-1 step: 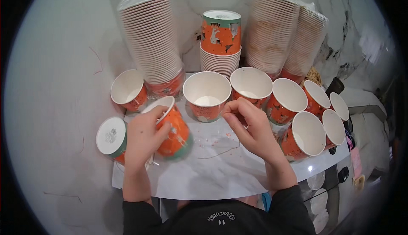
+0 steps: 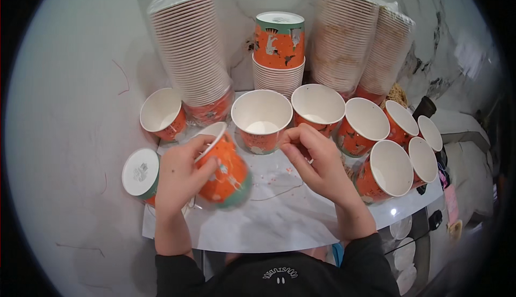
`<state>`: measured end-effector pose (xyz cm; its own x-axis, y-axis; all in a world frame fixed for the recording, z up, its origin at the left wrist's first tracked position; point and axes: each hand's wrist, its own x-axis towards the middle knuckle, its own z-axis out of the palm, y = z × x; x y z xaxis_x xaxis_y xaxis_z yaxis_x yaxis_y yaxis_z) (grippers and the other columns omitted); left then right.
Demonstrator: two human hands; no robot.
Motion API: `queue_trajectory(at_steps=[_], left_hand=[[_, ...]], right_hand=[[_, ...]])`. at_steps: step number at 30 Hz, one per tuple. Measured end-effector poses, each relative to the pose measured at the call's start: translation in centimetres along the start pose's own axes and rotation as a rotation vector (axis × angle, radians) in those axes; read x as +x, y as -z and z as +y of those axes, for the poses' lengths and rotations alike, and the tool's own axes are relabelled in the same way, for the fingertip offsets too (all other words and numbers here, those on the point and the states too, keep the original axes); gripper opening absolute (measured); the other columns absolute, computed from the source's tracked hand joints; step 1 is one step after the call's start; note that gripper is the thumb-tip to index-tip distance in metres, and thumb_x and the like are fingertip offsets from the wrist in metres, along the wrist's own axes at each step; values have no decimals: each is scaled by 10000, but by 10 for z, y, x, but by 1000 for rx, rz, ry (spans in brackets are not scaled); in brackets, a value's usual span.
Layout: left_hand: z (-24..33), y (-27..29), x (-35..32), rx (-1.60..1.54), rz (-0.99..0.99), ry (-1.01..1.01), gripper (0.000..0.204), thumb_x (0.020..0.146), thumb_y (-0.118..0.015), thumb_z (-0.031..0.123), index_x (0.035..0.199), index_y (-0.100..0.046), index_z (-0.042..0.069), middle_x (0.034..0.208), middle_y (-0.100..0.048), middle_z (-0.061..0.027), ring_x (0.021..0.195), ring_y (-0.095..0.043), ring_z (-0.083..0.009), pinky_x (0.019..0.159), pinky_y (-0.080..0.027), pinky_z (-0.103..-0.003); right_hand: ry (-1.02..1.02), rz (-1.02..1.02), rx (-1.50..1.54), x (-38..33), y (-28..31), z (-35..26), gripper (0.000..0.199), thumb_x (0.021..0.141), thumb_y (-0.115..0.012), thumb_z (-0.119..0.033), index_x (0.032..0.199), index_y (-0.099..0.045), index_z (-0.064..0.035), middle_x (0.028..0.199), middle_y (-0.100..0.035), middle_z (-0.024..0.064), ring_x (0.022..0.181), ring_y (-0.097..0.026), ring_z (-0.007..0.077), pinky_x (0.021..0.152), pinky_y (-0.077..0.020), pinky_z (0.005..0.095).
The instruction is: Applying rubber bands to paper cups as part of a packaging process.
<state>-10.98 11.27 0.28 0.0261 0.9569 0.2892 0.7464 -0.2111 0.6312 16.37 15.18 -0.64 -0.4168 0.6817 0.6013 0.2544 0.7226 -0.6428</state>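
Observation:
An orange paper cup [image 2: 228, 174] with a green base band is gripped near its rim by my left hand [image 2: 184, 169]. It leans with its base to the lower right, slightly blurred. My right hand [image 2: 317, 160] is closed in a pinch, its fingertips by the lower right side of an upright paper cup [image 2: 262, 115]; whatever sits in the pinch is too small to make out. Below both hands, a thin string [image 2: 279, 193] and small reddish bits [image 2: 274, 178] lie on the white table [image 2: 263, 230].
Tall wrapped stacks of cups rise at the back left [image 2: 189, 50] and back right [image 2: 344, 39]. Between them an upside-down cup [image 2: 279, 42] tops a shorter stack. Several upright cups [image 2: 391, 168] line the right side. An overturned cup [image 2: 141, 172] lies at the left.
The cup in my left hand has tilted further, its base swinging right and slightly down. My right hand stays nearly in place.

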Motion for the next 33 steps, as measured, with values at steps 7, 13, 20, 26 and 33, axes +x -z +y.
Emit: queue_trajectory(at_steps=[7, 13, 20, 26, 33], left_hand=[[30, -12, -7, -917, -213, 18, 310, 865, -635, -97, 1160, -576, -24, 1025, -703, -48, 937, -658, -60, 832, -524, -216], [23, -44, 9, -1149, -503, 114, 483, 898, -648, -86, 1356, -506, -31, 1270, -650, -105, 1143, -655, -147, 965, -560, -294], [29, -63, -1, -1137, -244, 27, 483, 994, -605, -29, 1461, -489, 7, 1320, -637, -152, 1102, -673, -144, 941, -557, -280], [21, -60, -4, -532, -122, -131, 252, 935, -703, 16, 1187, -707, 6, 1084, -747, -104, 917, -727, -169, 789, -573, -292], [13, -55, 0, -229, 61, -461, 157, 916, -699, 12, 1071, -709, -5, 996, -729, -148, 859, -720, -296, 754, -581, -346]], right_hand=[[143, 149, -7, -3, -11, -10, 104, 921, -691, -10, 1002, -626, -6, 885, -623, 101, 658, -619, 204, 599, -493, 313], [194, 171, -222, -6, -9, -1, 147, 877, -724, -20, 998, -641, -18, 904, -651, 118, 736, -672, 285, 605, -521, 351], [145, 99, -200, -3, -13, 10, 127, 898, -706, -31, 1005, -639, -20, 904, -659, 128, 756, -674, 315, 637, -531, 378], [65, 27, -116, -8, -20, 7, 110, 898, -735, -27, 990, -679, -5, 872, -659, 106, 702, -659, 224, 609, -504, 313], [-171, -65, 53, -10, -23, 10, 138, 929, -738, -117, 1004, -687, -13, 832, -640, 117, 706, -642, 226, 623, -499, 313]])
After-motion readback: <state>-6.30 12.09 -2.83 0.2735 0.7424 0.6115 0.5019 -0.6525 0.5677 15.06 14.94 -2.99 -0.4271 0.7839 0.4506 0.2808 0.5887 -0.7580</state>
